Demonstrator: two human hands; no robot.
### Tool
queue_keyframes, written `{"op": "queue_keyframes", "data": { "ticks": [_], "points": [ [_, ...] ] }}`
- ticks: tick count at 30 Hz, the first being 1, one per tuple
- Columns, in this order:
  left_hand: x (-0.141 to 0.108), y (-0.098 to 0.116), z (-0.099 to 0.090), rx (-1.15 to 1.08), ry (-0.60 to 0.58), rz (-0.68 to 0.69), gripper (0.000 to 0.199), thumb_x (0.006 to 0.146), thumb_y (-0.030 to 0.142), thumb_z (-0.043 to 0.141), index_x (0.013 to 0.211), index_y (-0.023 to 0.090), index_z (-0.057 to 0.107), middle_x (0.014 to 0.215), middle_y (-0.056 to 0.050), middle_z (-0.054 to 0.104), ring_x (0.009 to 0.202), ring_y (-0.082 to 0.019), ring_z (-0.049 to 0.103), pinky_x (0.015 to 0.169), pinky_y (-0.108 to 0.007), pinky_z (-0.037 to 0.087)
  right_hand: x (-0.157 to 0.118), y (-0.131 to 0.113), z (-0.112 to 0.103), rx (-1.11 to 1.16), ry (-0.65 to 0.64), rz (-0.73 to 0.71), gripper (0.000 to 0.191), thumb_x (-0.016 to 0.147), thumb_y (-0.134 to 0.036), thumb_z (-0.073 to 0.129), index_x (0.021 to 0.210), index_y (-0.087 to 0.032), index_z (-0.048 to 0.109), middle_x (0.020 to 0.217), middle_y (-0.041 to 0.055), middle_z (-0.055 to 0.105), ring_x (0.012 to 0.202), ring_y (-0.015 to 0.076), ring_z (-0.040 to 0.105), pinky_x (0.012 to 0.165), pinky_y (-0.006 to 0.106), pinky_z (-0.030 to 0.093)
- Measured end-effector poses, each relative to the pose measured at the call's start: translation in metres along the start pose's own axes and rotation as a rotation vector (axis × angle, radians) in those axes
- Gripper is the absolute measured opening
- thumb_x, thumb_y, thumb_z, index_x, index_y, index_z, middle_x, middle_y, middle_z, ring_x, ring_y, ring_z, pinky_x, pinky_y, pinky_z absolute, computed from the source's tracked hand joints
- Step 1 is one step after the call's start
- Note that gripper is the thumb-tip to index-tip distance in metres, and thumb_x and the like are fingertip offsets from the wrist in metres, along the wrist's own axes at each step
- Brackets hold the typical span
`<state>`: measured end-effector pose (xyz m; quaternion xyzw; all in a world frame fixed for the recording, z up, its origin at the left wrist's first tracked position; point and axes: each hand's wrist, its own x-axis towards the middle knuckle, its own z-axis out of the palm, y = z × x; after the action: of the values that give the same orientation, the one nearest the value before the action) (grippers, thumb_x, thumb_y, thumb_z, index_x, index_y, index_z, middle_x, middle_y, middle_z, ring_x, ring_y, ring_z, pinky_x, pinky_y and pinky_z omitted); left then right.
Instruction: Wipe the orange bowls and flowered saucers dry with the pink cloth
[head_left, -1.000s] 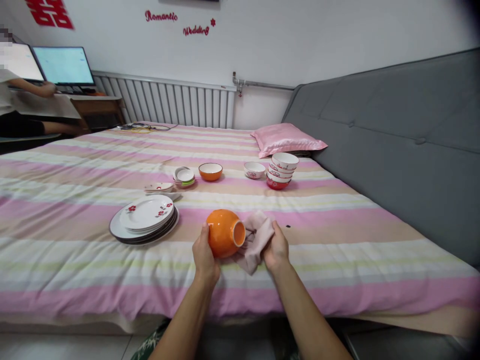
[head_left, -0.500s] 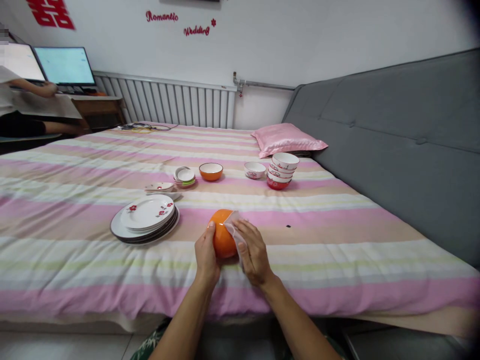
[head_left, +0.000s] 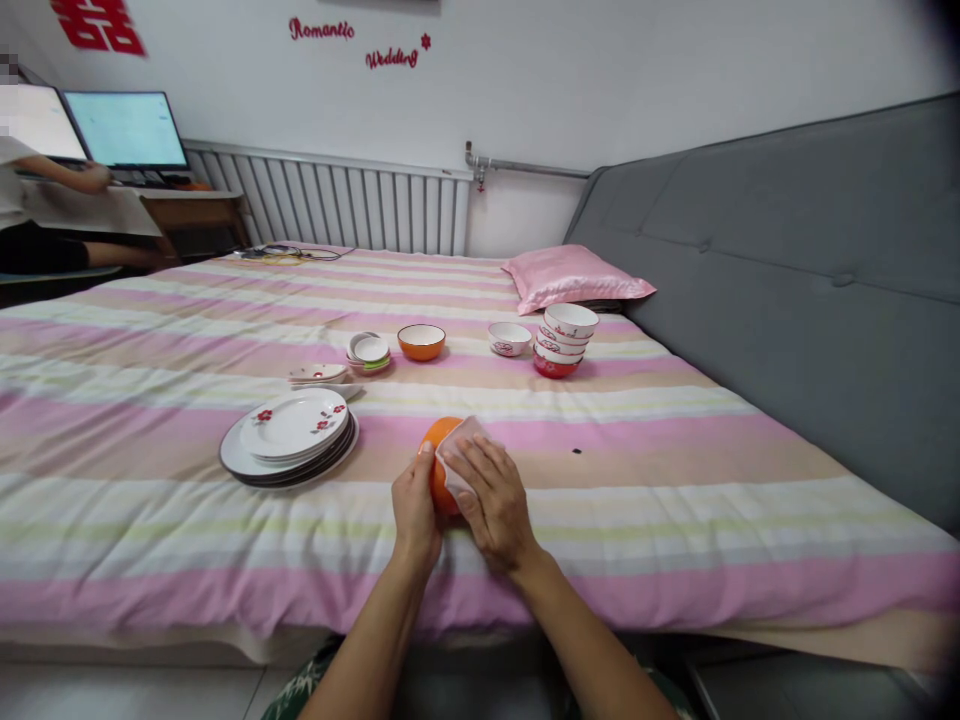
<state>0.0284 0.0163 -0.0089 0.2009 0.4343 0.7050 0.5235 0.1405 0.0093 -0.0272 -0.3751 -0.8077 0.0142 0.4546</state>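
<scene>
My left hand (head_left: pixel 415 505) grips the left side of an orange bowl (head_left: pixel 442 482), thumb on its glossy outer surface. The bowl is tipped so that its outside faces up toward me. Over its right side lies a thin whitish cloth (head_left: pixel 459 440), pressed there by my right hand (head_left: pixel 495 500), whose fingers lie stretched over the cloth. To the left sits a stack of plates (head_left: pixel 289 430), the top ones white with red flowers. Beyond the hands stand another orange bowl (head_left: pixel 421 350) with a white inside and a white patterned bowl (head_left: pixel 510 340).
A stack of bowls (head_left: pixel 559 350) stands right of centre, before a pink pillow (head_left: pixel 576 277). Small dishes (head_left: pixel 368 350) and flat dishes (head_left: pixel 319 374) lie left. A grey headboard (head_left: pixel 787 250) bounds the right. At far left a person (head_left: pixel 45 180) sits by monitors (head_left: pixel 126 130).
My right hand has slid the cloth leftward and up over the orange bowl, covering more of it. My left hand keeps nearly the same grip.
</scene>
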Motion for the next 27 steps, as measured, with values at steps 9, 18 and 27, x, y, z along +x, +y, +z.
{"op": "queue_keyframes", "data": {
  "ticks": [9, 18, 27],
  "points": [
    [0.004, -0.006, -0.002, 0.012, 0.015, -0.029, 0.045, 0.067, 0.048, 0.073, 0.093, 0.011, 0.070, 0.085, -0.005, 0.068, 0.070, -0.014, 0.061, 0.070, -0.028, 0.049, 0.005, 0.006, -0.003, 0.384, 0.106, 0.276, 0.044, 0.097, -0.028, 0.032, 0.140, -0.027, 0.042, 0.144, 0.0040, 0.047, 0.135, 0.0202, 0.040, 0.112, 0.046, 0.032],
    [0.007, -0.008, -0.004, -0.011, 0.031, -0.023, 0.046, 0.067, 0.048, 0.073, 0.094, 0.011, 0.070, 0.090, -0.007, 0.070, 0.078, -0.018, 0.065, 0.077, -0.032, 0.051, -0.001, 0.012, -0.002, 0.417, 0.224, 0.456, 0.035, 0.097, -0.035, 0.032, 0.106, -0.020, 0.063, 0.104, 0.0073, 0.066, 0.100, 0.0214, 0.058, 0.092, 0.038, 0.042],
    [0.005, -0.004, -0.002, -0.036, 0.102, -0.029, 0.047, 0.062, 0.049, 0.075, 0.088, 0.010, 0.069, 0.080, -0.004, 0.066, 0.071, -0.015, 0.062, 0.070, -0.029, 0.051, -0.004, 0.010, 0.001, 0.378, 0.298, 0.599, 0.038, 0.096, -0.041, 0.032, 0.073, -0.020, 0.054, 0.072, 0.0010, 0.056, 0.065, 0.0153, 0.050, 0.065, 0.028, 0.038]
  ]
}}
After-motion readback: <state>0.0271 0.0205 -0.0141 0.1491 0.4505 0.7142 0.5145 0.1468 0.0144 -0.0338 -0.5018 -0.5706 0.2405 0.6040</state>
